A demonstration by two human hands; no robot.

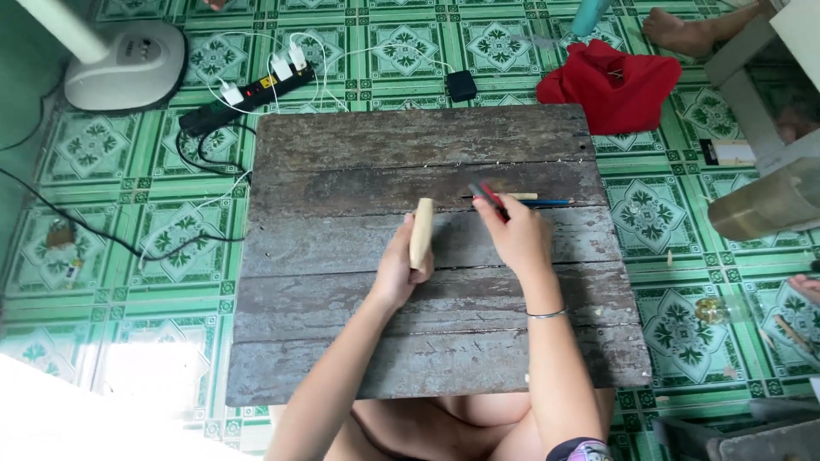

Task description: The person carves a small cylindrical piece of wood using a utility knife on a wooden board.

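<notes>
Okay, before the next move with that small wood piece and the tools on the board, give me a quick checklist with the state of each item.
1. Left hand grips the wood piece: ok.
2. Right hand on the red and dark tools: ok; firmness of grip: cannot tell.
3. Blue-tipped tool lies on the wooden board: ok.
4. Red cloth off the board: ok.
5. Tool sharpness: cannot tell.

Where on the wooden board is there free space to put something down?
The wooden board is bare along its far edge near the power strip, on its left side, and along the near planks. It is crowded mid-board: the left hand holds a wooden block, and the right hand holds tools beside the pencils.
</notes>
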